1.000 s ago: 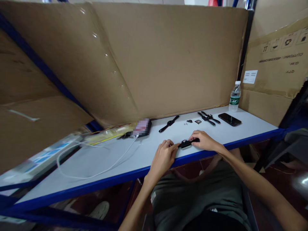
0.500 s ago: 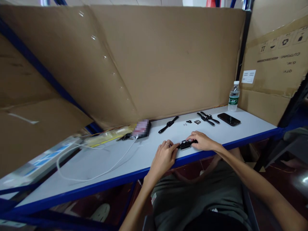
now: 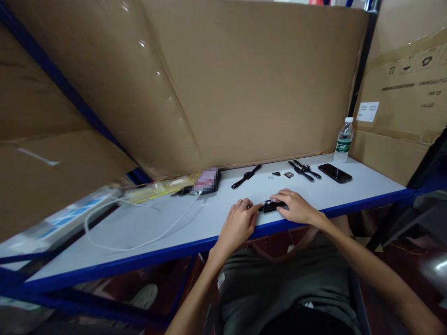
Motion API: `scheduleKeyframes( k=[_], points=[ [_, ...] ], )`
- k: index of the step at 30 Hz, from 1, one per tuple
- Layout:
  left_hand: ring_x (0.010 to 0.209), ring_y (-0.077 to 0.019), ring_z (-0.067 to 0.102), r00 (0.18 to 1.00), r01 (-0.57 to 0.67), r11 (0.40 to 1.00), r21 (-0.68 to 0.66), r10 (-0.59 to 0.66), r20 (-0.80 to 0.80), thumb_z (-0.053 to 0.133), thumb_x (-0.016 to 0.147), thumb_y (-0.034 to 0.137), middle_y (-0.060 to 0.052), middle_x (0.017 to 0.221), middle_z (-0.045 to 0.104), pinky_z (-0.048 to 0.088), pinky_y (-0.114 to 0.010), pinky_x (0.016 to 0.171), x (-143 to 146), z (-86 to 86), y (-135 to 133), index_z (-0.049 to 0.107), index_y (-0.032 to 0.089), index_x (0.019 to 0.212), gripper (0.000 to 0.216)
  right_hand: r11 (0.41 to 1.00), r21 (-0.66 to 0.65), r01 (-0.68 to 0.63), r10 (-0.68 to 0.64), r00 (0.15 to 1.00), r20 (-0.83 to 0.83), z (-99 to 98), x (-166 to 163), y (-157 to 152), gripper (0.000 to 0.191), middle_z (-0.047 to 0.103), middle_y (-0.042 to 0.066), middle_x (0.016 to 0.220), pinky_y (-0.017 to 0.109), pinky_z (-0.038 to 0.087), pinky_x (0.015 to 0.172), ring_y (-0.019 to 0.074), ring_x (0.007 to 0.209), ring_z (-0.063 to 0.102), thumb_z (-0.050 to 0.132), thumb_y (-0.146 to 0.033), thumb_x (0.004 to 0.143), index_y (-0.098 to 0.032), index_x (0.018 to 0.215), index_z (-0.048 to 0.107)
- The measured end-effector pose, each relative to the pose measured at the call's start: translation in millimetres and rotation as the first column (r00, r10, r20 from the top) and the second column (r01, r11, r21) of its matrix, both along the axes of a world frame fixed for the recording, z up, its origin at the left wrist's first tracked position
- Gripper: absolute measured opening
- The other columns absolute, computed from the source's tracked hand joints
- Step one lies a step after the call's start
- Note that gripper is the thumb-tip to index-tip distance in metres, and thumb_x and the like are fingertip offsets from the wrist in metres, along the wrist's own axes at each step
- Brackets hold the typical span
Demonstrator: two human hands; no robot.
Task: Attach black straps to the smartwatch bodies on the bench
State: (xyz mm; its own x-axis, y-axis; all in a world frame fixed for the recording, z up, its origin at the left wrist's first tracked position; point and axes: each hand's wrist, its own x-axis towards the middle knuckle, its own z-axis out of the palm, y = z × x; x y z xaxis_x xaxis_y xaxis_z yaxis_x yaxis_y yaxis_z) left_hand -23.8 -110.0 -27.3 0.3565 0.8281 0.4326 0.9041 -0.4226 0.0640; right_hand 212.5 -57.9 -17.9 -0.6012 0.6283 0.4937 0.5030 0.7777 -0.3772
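A black spokeshave [image 3: 270, 208] lies near the table's front edge, between my two hands. My left hand [image 3: 241, 217] pinches its left handle between thumb and forefinger. My right hand [image 3: 296, 207] is closed round the right handle, with fingertips close to the middle body. Much of both handles is covered by my fingers. Beyond my hands lies another black spokeshave body [image 3: 247, 175], and to its right are tiny screws [image 3: 270, 177], a small black cap piece [image 3: 276, 173] and a grey metal blade [image 3: 289, 175]. Two more spokeshaves [image 3: 303, 169] lie side by side further right.
A black phone [image 3: 335, 173] and a water bottle [image 3: 344, 139] stand towards the right end of the table [image 3: 195, 228]. A white cable [image 3: 164, 239] loops across the left side to a dark, partly blurred object [image 3: 211, 182]. Cardboard [image 3: 261, 83] walls the back.
The camera view has tilted and shifted slightly. My right fingers have moved a little on the spokeshave, which appears rolled slightly; both hands stay on it.
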Motion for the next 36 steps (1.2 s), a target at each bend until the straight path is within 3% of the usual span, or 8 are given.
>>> scheduleKeyframes(
  k=[7, 13, 17, 21, 25, 31, 36],
  points=[
    [0.099, -0.0281, 0.057, 1.000, -0.005, 1.000, -0.012, 0.005, -0.007, 0.050, 0.102, 0.020, -0.011, 0.106, 0.063, 0.047, -0.043, 0.087, 2.8, 1.9, -1.1, 0.071, 0.020, 0.131, 0.035, 0.999, 0.034, -0.025, 0.025, 0.999, 0.023, 0.5, 1.2, -2.1, 0.029, 0.070, 0.009, 0.105, 0.041, 0.052, 0.099, 0.0236, 0.106, 0.063, 0.060, -0.008, 0.091, -0.017, 0.113, 0.077],
    [0.100, -0.0275, 0.057, 1.000, -0.006, 1.000, -0.012, 0.006, -0.009, 0.050, 0.103, 0.019, -0.010, 0.106, 0.063, 0.047, -0.043, 0.089, 1.9, -0.2, 0.1, 0.069, 0.022, 0.133, 0.036, 0.997, 0.052, -0.055, 0.051, 0.996, 0.068, 3.0, -0.3, -1.5, 0.043, 0.065, 0.008, 0.114, 0.040, 0.052, 0.099, 0.0212, 0.107, 0.062, 0.059, -0.007, 0.091, -0.026, 0.126, 0.075],
    [0.101, -0.0277, 0.057, 1.000, 0.001, 1.000, -0.003, -0.001, -0.008, 0.047, 0.103, 0.019, -0.011, 0.107, 0.062, 0.048, -0.043, 0.089, 0.6, -1.0, 0.4, 0.070, 0.021, 0.133, 0.037, 0.999, 0.043, -0.017, 0.013, 0.996, 0.092, 4.0, -1.0, -2.1, 0.043, 0.064, 0.011, 0.117, 0.042, 0.051, 0.103, 0.0238, 0.112, 0.061, 0.060, -0.010, 0.092, -0.019, 0.133, 0.069],
    [0.099, -0.0267, 0.057, 1.000, 0.013, 1.000, 0.008, -0.013, 0.004, 0.046, 0.103, 0.020, -0.011, 0.105, 0.063, 0.048, -0.042, 0.088, -0.2, -0.3, 0.4, 0.070, 0.022, 0.131, 0.037, 0.998, 0.051, 0.022, -0.026, 0.996, 0.086, 4.0, -0.2, -3.7, 0.032, 0.065, 0.011, 0.114, 0.042, 0.052, 0.100, 0.0244, 0.109, 0.061, 0.062, -0.012, 0.092, -0.017, 0.122, 0.071],
    [0.099, -0.0269, 0.057, 1.000, 0.007, 1.000, 0.018, -0.007, 0.007, 0.048, 0.102, 0.019, -0.010, 0.103, 0.063, 0.047, -0.041, 0.087, 1.1, -0.2, 0.3, 0.071, 0.022, 0.129, 0.036, 0.996, 0.075, -0.043, 0.038, 0.998, 0.057, 2.3, 2.3, -2.1, 0.029, 0.066, 0.008, 0.112, 0.039, 0.051, 0.100, 0.0221, 0.108, 0.062, 0.061, -0.011, 0.093, -0.021, 0.115, 0.074],
    [0.102, -0.0281, 0.057, 1.000, 0.008, 1.000, 0.022, -0.008, 0.007, 0.048, 0.102, 0.019, -0.011, 0.107, 0.063, 0.047, -0.042, 0.088, 2.9, -1.0, 0.9, 0.070, 0.022, 0.130, 0.036, 0.992, 0.047, 0.120, -0.122, 0.991, 0.047, 1.2, 5.0, 2.6, 0.034, 0.069, 0.011, 0.111, 0.040, 0.050, 0.103, 0.0238, 0.110, 0.062, 0.055, -0.006, 0.091, -0.016, 0.118, 0.074],
    [0.103, -0.0286, 0.057, 1.000, 0.003, 1.000, 0.022, -0.003, -0.001, 0.048, 0.102, 0.018, -0.012, 0.107, 0.064, 0.046, -0.042, 0.087, 2.9, -0.2, 1.8, 0.071, 0.021, 0.128, 0.035, 0.991, 0.080, 0.110, -0.119, 0.984, 0.131, 1.8, 3.5, 2.1, 0.027, 0.071, 0.011, 0.105, 0.040, 0.052, 0.101, 0.0251, 0.107, 0.063, 0.055, -0.007, 0.091, -0.015, 0.106, 0.076]
  ],
)
